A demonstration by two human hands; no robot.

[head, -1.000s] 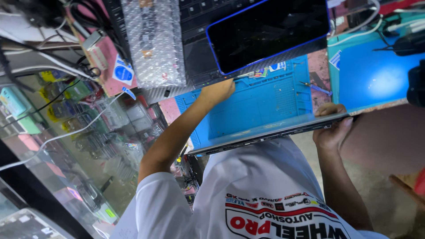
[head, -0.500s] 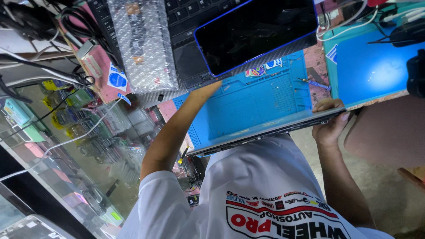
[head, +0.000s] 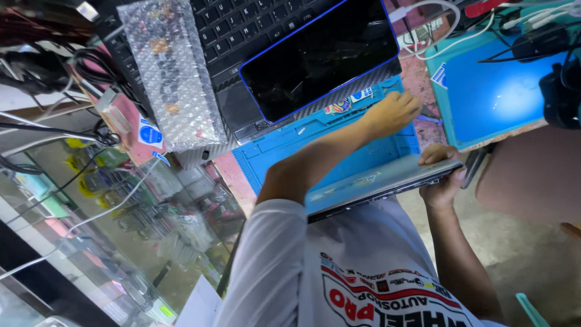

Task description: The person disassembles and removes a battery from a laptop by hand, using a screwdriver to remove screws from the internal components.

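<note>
My left hand (head: 393, 112) rests knuckles-up on the far edge of a blue work mat (head: 284, 148), fingers curled under, so anything inside them is hidden. It sits just below a dark-screened tablet with a blue rim (head: 321, 57), which lies on a black laptop keyboard (head: 242, 27). My right hand (head: 440, 178) grips the right end of a thin silver laptop (head: 387, 181) at the bench's near edge, thumb on top and fingers beneath. The laptop lies closed and flat over the mat, against my white printed shirt (head: 363, 278).
A bubble-wrapped package (head: 172, 72) lies left of the keyboard. Black and white cables (head: 54, 66) tangle at the far left over a glass display counter (head: 121, 230). A second blue mat (head: 496, 91) sits at the right with a black device (head: 560, 91) and cables.
My left hand has slid right along the mat's far edge and curled its fingers. My right hand keeps hold of the silver laptop's end. The view has shifted closer.
</note>
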